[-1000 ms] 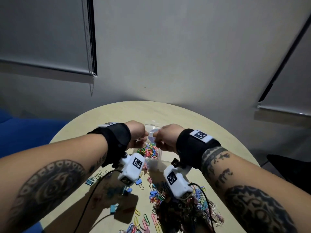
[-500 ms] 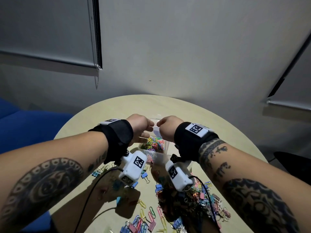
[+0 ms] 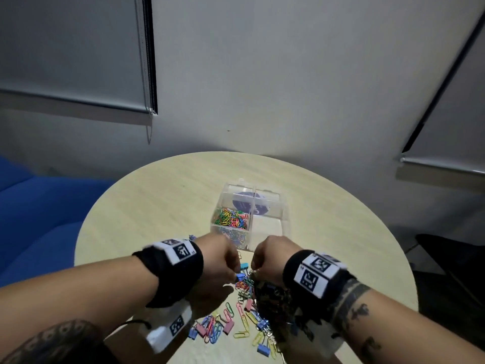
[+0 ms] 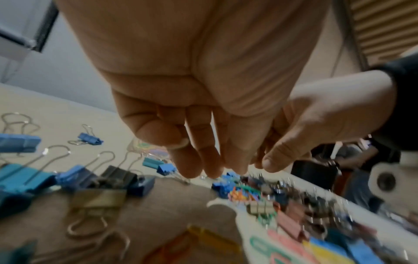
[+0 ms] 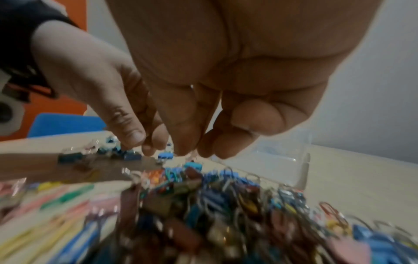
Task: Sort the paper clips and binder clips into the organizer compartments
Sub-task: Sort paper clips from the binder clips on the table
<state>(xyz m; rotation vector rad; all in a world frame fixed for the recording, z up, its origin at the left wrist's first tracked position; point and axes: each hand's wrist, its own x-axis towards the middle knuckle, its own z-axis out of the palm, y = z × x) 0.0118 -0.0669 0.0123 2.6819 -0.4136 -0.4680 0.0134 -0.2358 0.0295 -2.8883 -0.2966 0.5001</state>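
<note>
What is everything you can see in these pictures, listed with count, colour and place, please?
Table: one, pale wood, round, under everything.
Organizer: one, clear plastic, four compartments, mid-table beyond the hands.
Small paper clips: many, mixed colours, in the organizer's near-left compartment.
Loose clip pile: many paper and binder clips, mixed colours, on the table under the hands.
Blinds: two, grey, on the wall.
Seat: one, blue, left of the table.
Left hand: fingers down over the pile.
Right hand: fingers down over the pile.

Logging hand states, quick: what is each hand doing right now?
Left hand: fingers bunched over the clip pile, grip cannot be told.
Right hand: the same, cannot be told.
</note>
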